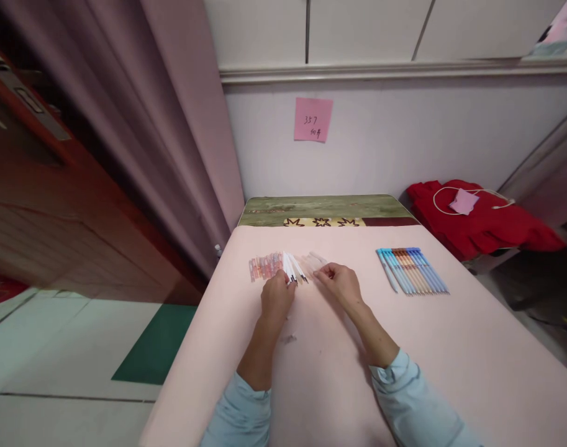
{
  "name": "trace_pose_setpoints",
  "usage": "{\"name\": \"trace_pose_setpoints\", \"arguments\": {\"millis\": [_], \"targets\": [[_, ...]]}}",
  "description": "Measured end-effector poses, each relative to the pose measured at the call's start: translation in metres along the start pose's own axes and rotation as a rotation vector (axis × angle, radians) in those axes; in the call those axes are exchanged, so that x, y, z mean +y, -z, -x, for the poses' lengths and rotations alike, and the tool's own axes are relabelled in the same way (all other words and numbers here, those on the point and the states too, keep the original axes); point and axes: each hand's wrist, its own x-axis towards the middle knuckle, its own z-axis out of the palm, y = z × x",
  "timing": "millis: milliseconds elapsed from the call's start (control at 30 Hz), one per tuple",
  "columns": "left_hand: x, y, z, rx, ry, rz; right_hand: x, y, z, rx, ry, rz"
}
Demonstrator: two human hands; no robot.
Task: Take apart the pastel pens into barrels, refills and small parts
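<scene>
My left hand is closed at the near ends of several slim white pen refills with dark tips, its fingertips pinched on them. Just left of these lies a row of pen barrels patterned in pink and brown. My right hand is closed in a pinch at the near edge of pale, see-through pieces, perhaps plastic; what exactly sits between its fingertips is too small to make out.
A neat row of click pens in blue and brown lies on the right of the pink-covered table. A small scrap of clear plastic lies near my left forearm. Red cloth with a white cable is beyond the right edge.
</scene>
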Motion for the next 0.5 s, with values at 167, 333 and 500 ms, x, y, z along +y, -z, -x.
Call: {"name": "trace_pose_setpoints", "arguments": {"millis": [167,333,500], "targets": [[-0.001,0.001,-0.001,0.006,0.023,0.044,-0.021,-0.022,-0.014,0.057,-0.032,0.116],[-0.006,0.001,-0.002,0.005,0.012,0.087,-0.004,-0.012,-0.002,0.088,-0.059,0.104],[-0.015,0.000,0.001,0.036,-0.034,0.183,0.047,0.042,0.017,0.210,-0.154,0.183]]}}
